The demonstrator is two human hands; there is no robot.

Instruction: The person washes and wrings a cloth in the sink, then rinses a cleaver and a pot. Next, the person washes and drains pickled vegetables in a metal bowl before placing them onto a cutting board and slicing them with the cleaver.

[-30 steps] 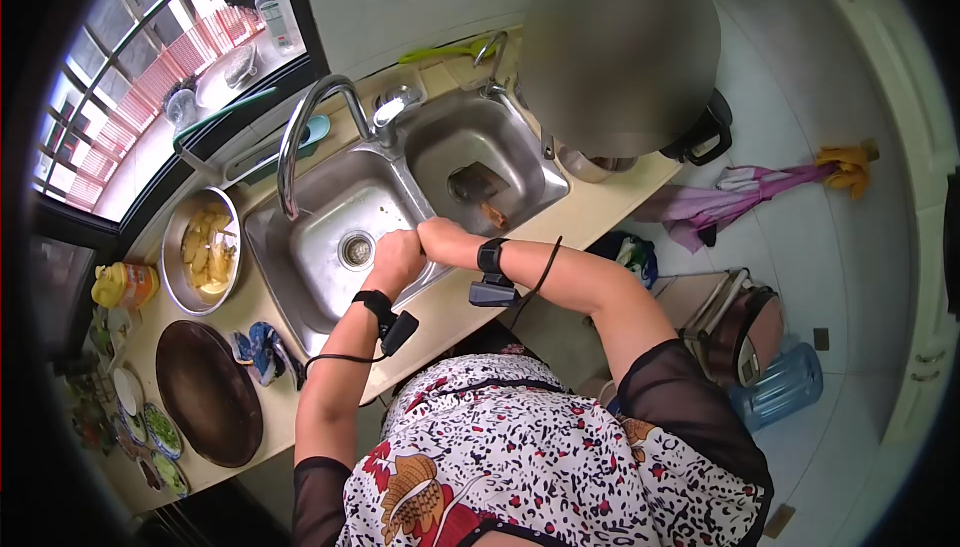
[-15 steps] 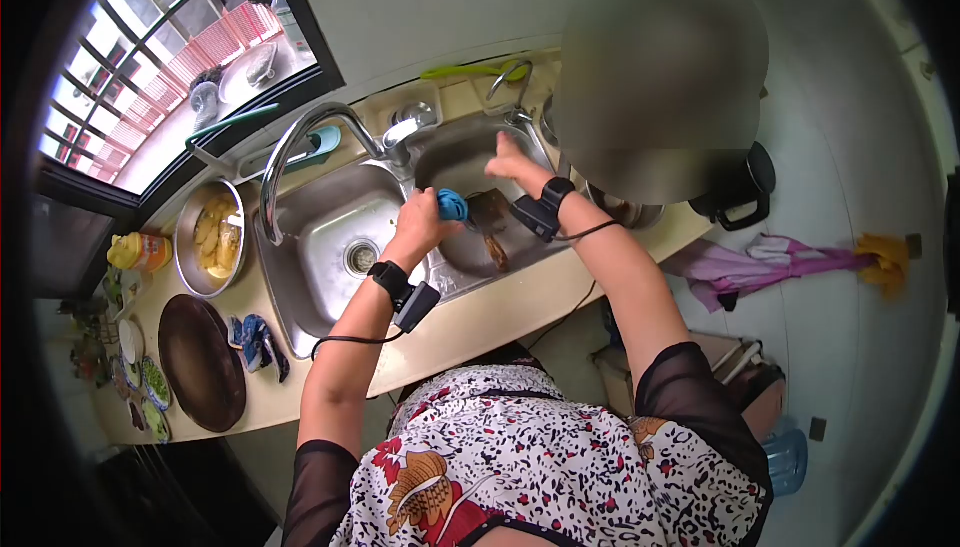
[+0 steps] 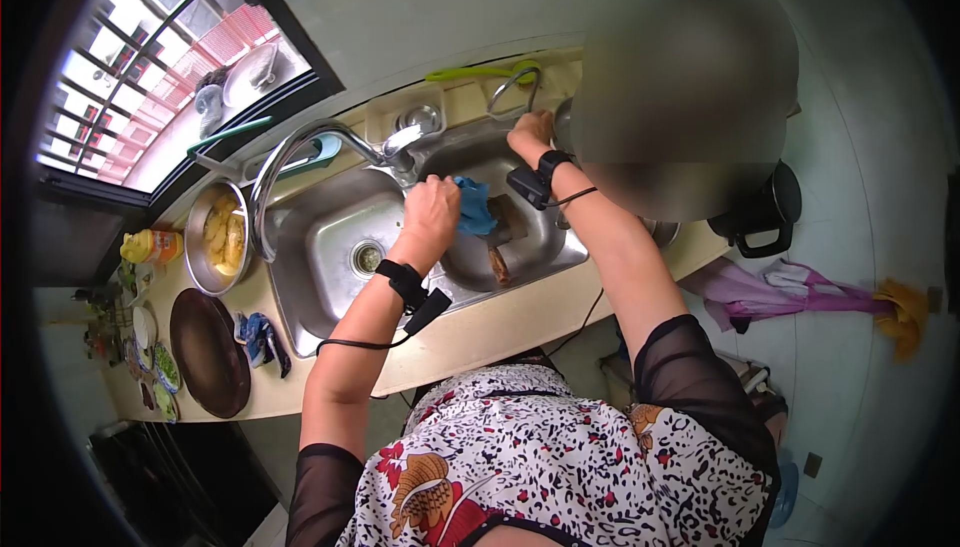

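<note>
A blue cloth (image 3: 475,209) hangs from my left hand (image 3: 432,215), whose fingers are closed on it above the divider of the double sink (image 3: 330,222). At the small curved tap (image 3: 515,90) behind the right basin, my right hand (image 3: 532,135) is closed near the tap's base; what its fingers hold is hidden. Below the cloth, a cleaver (image 3: 512,222) with a wooden handle lies in the right basin. The large faucet (image 3: 300,137) arches over the left basin.
On the left stand a metal bowl of peeled pieces in liquid (image 3: 218,237), a yellow bottle (image 3: 152,246), a dark round lid (image 3: 210,352) and a patterned cloth (image 3: 263,339). A black kettle (image 3: 765,209) is at the right. Small dishes (image 3: 165,369) sit far left.
Both hands were together at the sink's front edge. They have parted: the left now holds up the blue cloth, which has opened out, and the right has reached back to the small tap.
</note>
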